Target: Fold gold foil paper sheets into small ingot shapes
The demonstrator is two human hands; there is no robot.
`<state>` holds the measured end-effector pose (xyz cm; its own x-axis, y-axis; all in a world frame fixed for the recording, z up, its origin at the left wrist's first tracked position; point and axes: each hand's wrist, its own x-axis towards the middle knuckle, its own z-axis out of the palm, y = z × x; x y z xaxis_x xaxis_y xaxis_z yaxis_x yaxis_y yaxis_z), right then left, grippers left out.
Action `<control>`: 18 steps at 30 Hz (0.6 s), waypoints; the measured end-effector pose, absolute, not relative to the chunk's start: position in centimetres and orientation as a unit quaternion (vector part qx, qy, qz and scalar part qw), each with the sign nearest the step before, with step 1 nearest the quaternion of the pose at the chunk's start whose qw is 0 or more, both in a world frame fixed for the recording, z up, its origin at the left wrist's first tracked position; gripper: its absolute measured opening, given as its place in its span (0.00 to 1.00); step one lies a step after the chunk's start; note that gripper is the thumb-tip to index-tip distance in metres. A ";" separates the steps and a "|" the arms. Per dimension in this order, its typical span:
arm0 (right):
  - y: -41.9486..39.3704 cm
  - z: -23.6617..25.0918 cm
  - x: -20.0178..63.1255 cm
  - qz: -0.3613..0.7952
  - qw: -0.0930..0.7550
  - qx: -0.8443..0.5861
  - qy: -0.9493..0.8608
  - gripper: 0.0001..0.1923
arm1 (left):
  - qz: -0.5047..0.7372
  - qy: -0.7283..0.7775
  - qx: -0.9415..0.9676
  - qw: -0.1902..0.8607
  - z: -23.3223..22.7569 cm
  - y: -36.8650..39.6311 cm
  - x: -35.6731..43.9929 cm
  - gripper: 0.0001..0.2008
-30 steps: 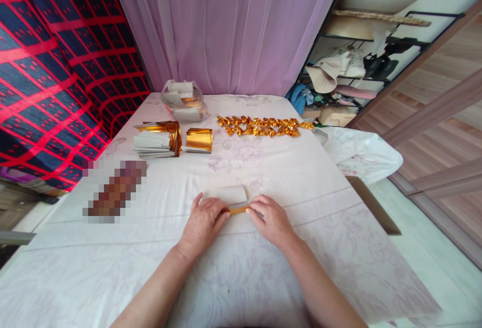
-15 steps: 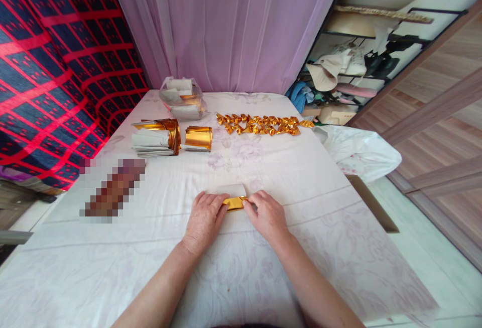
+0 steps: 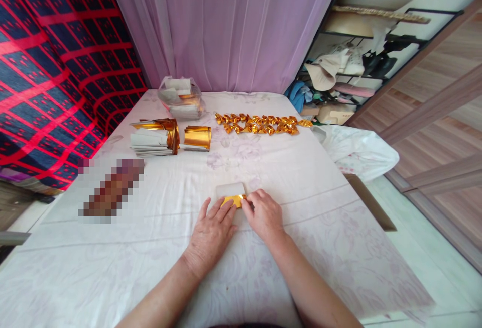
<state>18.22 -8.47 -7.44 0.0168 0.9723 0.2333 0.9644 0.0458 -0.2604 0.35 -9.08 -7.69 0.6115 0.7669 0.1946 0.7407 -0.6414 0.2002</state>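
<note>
The left hand (image 3: 213, 230) lies flat and spread on the table (image 3: 301, 177), fingers extended, their tips pressing the near-left end of the gold foil paper (image 3: 233, 200); it grips nothing. The paper sits just ahead of both hands, between them, its long axis running left to right across the person's front, with its white side (image 3: 230, 189) showing behind the folded gold strip. The right hand (image 3: 263, 215) is curled, its fingertips pinching down on the strip's right end. Both hands touch it, neither plainly nearer.
</note>
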 end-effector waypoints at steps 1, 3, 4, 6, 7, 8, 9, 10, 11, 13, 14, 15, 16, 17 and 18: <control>-8.5 -7.4 18.2 0.011 0.179 -0.691 -0.700 0.12 | 0.127 0.421 0.897 0.051 -7.8 -9.3 0.4 0.20; -8.5 -7.4 18.2 0.011 0.181 -0.693 -0.698 0.12 | 0.120 0.425 0.896 0.054 -8.0 -9.4 0.4 0.21; -8.5 -7.5 18.2 0.010 0.183 -0.694 -0.697 0.11 | 0.118 0.426 0.895 0.053 -8.1 -9.5 0.4 0.21; -8.5 -7.5 18.1 0.007 0.186 -0.696 -0.694 0.11 | 0.117 0.427 0.895 0.046 -8.2 -9.5 0.4 0.22; -8.5 -7.5 18.1 0.006 0.188 -0.697 -0.692 0.11 | 0.117 0.429 0.895 0.039 -8.3 -9.5 0.4 0.23; -8.5 -7.6 18.1 0.004 0.189 -0.699 -0.690 0.11 | 0.116 0.431 0.894 0.030 -8.3 -9.5 0.4 0.23; -8.5 -7.6 18.1 0.003 0.189 -0.701 -0.688 0.11 | 0.116 0.434 0.893 0.021 -8.4 -9.5 0.4 0.23; -8.5 -7.6 18.0 0.002 0.189 -0.702 -0.686 0.11 | 0.115 0.437 0.892 0.013 -8.4 -9.5 0.4 0.23; -8.5 -7.7 18.0 0.002 0.190 -0.703 -0.685 0.11 | 0.116 0.439 0.891 0.007 -8.5 -9.5 0.4 0.23; -8.5 -7.7 18.0 0.003 0.192 -0.704 -0.684 0.10 | 0.121 0.440 0.890 0.002 -8.6 -9.6 0.5 0.23; -8.5 -7.8 18.0 0.004 0.194 -0.704 -0.683 0.10 | 0.125 0.440 0.889 0.002 -8.6 -9.6 0.5 0.23; -8.5 -7.8 18.0 0.003 0.196 -0.704 -0.682 0.09 | 0.129 0.440 0.888 0.002 -8.7 -9.6 0.5 0.23; -8.5 -7.8 18.0 0.002 0.199 -0.705 -0.681 0.08 | 0.132 0.441 0.888 0.002 -8.7 -9.6 0.5 0.23; -8.5 -7.9 18.0 0.000 0.200 -0.706 -0.680 0.08 | 0.135 0.440 0.888 0.003 -8.8 -9.6 0.4 0.23; -8.5 -7.9 18.0 -0.001 0.201 -0.707 -0.678 0.07 | 0.137 0.440 0.888 0.003 -8.8 -9.6 0.4 0.23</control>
<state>17.98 -8.49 -7.89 0.0799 0.9581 0.2752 0.9592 0.0012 -0.2827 0.43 -9.57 -8.82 0.5759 0.7816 0.2397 0.7799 -0.6132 0.1259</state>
